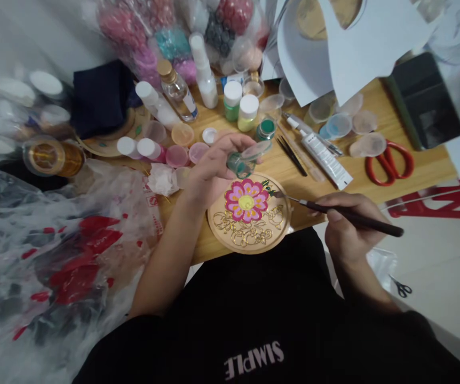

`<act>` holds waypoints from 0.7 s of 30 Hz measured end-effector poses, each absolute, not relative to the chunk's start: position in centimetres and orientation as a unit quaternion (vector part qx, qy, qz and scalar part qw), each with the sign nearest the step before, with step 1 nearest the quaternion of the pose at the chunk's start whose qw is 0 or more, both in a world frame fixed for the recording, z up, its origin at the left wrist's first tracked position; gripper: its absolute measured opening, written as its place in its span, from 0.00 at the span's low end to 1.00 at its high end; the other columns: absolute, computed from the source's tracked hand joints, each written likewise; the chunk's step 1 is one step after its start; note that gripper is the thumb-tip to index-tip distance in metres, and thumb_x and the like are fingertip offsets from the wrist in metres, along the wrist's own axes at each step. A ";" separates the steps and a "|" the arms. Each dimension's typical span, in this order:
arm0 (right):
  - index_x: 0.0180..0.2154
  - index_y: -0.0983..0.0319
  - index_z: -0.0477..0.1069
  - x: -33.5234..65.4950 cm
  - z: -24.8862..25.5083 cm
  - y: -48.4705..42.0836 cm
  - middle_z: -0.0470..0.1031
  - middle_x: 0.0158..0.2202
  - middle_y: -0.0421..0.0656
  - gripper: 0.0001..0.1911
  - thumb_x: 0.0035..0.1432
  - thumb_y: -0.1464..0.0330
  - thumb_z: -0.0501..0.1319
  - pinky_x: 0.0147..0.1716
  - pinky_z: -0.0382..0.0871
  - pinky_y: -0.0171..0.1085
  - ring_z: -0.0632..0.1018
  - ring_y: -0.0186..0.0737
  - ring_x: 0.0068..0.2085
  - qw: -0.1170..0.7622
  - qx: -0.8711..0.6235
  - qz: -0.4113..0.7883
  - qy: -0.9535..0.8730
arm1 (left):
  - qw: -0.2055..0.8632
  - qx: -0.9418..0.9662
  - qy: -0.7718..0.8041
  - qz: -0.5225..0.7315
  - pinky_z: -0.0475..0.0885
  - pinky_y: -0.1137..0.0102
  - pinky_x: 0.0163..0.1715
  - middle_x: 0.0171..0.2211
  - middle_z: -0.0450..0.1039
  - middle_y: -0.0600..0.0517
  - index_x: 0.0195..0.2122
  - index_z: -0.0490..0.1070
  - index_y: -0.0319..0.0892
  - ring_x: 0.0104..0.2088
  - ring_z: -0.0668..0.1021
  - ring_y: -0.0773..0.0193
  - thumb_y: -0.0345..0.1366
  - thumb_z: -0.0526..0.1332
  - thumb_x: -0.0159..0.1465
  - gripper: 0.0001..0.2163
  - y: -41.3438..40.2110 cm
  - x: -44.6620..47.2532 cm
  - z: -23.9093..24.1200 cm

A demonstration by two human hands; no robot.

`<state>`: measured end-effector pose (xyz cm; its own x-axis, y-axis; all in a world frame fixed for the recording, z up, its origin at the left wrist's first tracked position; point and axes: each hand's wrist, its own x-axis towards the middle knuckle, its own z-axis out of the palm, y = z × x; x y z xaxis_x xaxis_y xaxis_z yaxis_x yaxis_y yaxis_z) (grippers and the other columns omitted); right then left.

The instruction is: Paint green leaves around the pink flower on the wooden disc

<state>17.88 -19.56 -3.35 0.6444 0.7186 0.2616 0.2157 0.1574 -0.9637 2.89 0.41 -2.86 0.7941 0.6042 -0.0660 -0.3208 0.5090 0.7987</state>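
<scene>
- Head view, left hand [217,162]: one, fingers bent around a small clear cup [241,166] of green contents, its clear lid [257,151] tilted up; the cup sits above the far edge of the disc.
- Head view, right hand [346,224]: one, fingers closed on the dark handle of a slim tool [376,224] with a metal neck, its tip at a green leaf [269,188] on the disc (contact with the surface cannot be told).
- Round disc [250,226]: peach-coloured, at the near edge of the wooden table [440,165], directly before the person; gold outlines throughout, one pink flower [247,200] with yellow centre coloured in, the outlines nearer the body uncoloured.
- Open jar [267,128]: green contents, beyond the left hand; beside it, two white-capped jars, one green [232,100], one yellow-green [248,113].
- Dark tweezers [291,154] and a metallic tube [326,159]: lying side by side on the table, right of the open jar.
- Red-handled scissors [389,165]: at the table's right, near several small clear cups.
- Glass bottle [179,95]: gold-toned cap, standing beside a white spray bottle [204,77].
</scene>
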 end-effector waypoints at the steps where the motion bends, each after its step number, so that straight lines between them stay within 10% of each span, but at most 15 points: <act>1: 0.35 0.59 0.79 17.9 -3.4 -19.5 0.80 0.28 0.37 0.05 0.56 0.72 0.65 0.24 0.74 0.32 0.79 0.32 0.26 0.654 -0.625 0.189 -0.381 | 0.853 0.414 0.171 0.269 0.73 0.67 0.41 0.34 0.76 0.51 0.36 0.76 0.38 0.37 0.80 0.62 0.32 0.64 0.44 0.16 0.4 2.9 -2.9; 21: 0.34 0.57 0.79 18.3 -3.9 -19.2 0.79 0.26 0.35 0.04 0.56 0.69 0.65 0.21 0.71 0.33 0.79 0.32 0.24 0.619 -0.648 0.112 -0.429 | 0.843 0.428 0.179 0.274 0.73 0.65 0.42 0.34 0.76 0.54 0.36 0.76 0.40 0.38 0.79 0.62 0.33 0.63 0.46 0.15 0.2 2.9 -2.6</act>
<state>18.30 -19.16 -3.95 0.6067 0.6950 0.3858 0.4170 0.1350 -0.8988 2.89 0.25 -2.61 0.7860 0.6146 -0.0671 -0.3088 0.4843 0.8186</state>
